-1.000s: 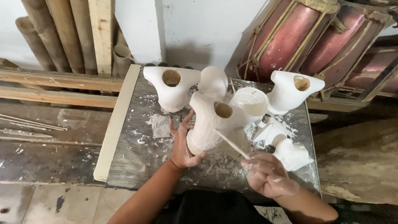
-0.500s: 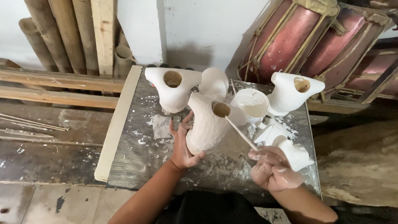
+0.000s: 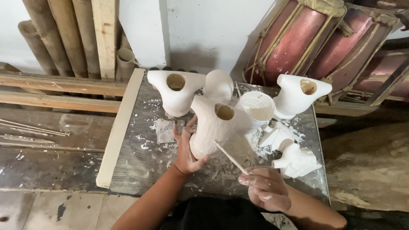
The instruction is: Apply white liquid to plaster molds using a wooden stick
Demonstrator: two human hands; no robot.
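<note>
Craft workshop: plaster casts, bamboo poles.

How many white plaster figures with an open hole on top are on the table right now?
3: one at back left, one at back right, and one in the middle held by the left hand. Other white pieces nearby show no hole; theirs may be hidden.

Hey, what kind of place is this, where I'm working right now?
Most likely a craft workshop for moulding or papier-mâché. White hollow torso-like forms crowd a splattered worktable, a white tub of paste stands among them, and bamboo poles and red drums lean against the wall.
</note>
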